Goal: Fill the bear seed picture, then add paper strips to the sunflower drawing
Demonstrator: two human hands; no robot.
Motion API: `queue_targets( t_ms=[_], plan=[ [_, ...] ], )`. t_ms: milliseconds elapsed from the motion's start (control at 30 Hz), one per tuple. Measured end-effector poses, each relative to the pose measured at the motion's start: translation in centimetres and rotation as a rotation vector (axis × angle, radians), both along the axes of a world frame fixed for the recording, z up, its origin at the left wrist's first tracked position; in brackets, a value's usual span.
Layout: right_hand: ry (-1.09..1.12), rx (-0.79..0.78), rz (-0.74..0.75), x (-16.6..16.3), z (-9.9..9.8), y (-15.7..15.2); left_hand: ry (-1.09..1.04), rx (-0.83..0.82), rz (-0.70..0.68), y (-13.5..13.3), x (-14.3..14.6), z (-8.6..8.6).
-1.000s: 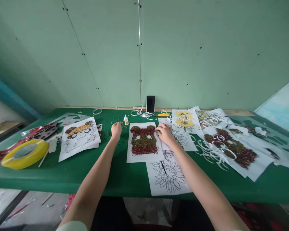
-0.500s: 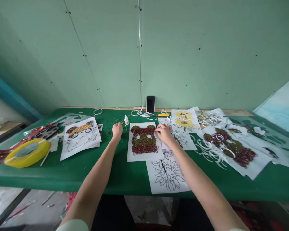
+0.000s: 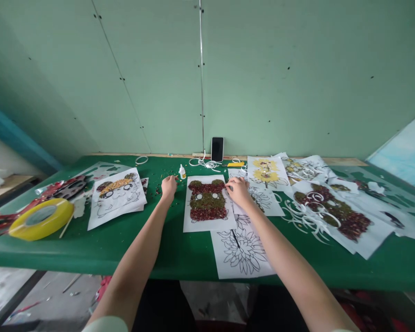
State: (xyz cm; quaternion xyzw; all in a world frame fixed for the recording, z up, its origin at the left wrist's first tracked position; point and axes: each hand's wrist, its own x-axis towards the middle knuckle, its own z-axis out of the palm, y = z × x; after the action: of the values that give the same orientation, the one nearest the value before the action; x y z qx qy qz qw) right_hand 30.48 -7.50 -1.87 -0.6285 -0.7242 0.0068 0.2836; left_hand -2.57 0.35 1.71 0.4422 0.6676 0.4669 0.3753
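Before me lies a white sheet with a hamster picture filled in with dark red and green-brown bits, its two eyes left white. My right hand rests at the sheet's upper right edge, thumb and fingertips pinched together; whatever is between them is too small to make out. Left of the sheet, my left hand is on the table with its fingers curled closed, and its grip is hidden. A small white glue bottle stands upright just beyond it. Loose bits lie scattered beside that hand.
Leftward are another hamster sheet, a yellow tape roll and red-handled scissors. A phone leans on the wall, near a yellow cutter. Flower drawings, paper strips and a third hamster picture lie rightward.
The view has shifted very slightly. Both hands stay in nearly the same places, and the sheet and bottle keep their positions on the table.
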Motion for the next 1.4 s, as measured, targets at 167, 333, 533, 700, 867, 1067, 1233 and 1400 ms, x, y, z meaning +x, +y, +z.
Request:
queue_targets(
  t_ms=[167,333,533,700,867,1067,1233,1400],
  plan=[
    [0.006,-0.038,-0.067,-0.1,-0.2,0.1,-0.171,-0.08,0.017,-0.5,0.5,1.0],
    [0.049,-0.066,-0.072,-0.4,-0.3,0.3,-0.306,-0.138,-0.033,-0.9,1.0,1.7],
    [0.058,-0.095,-0.095,-0.7,-0.4,0.4,-0.298,-0.119,-0.027,-1.3,1.5,2.0],
    [0.041,-0.133,-0.153,-1.3,-0.4,0.3,-0.282,-0.103,0.005,-1.3,1.7,2.0],
    [0.051,-0.114,-0.175,-1.7,-0.6,0.3,-0.266,-0.091,0.009,-1.2,1.7,1.6],
    [0.038,-0.086,-0.139,-1.6,-0.5,0.1,-0.24,-0.078,-0.003,-1.3,1.8,1.6],
    [-0.085,-0.033,-0.003,-1.5,0.1,-0.1,-0.229,-0.082,0.004,-1.4,2.0,1.9],
    [-0.104,-0.007,0.053,-1.7,0.4,0.0,-0.215,-0.072,0.002,-1.8,2.2,2.1]
  ],
)
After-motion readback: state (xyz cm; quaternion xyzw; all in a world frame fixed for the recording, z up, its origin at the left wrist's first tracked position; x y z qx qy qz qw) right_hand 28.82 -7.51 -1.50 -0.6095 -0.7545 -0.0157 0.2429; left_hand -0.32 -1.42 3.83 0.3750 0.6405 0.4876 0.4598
